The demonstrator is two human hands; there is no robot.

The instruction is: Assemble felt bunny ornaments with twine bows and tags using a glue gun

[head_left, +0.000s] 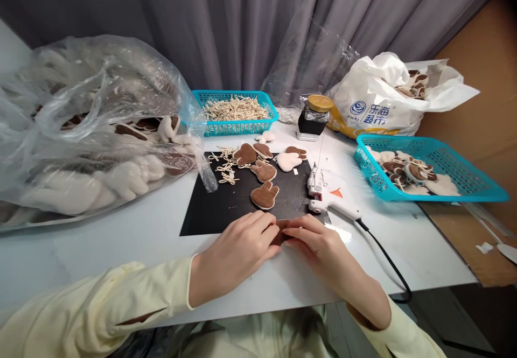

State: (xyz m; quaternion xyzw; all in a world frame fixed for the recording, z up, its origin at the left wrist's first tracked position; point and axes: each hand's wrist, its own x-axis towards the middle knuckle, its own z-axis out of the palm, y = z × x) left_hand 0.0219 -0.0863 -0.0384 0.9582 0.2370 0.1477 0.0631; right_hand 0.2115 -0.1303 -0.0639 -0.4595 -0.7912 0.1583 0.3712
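Observation:
My left hand (238,253) and my right hand (323,250) meet at the front edge of a black mat (226,204). Together they pinch a small brown felt piece (281,227), mostly hidden by the fingers. Just beyond them on the mat lies a brown rabbit-shaped felt piece (264,195). More rabbit pieces (263,170) and small string bows (226,174) lie farther back. A white hot glue gun (329,194) rests on the table right of the mat, close to my right hand.
A big clear plastic bag of plush pieces (81,132) fills the left. At the back stand a teal basket of strings (236,111), a dark jar (313,118) and a white shopping bag (388,99). Another teal basket (428,167) holds finished pieces on the right. The glue gun's cord (388,264) runs over the table's front edge.

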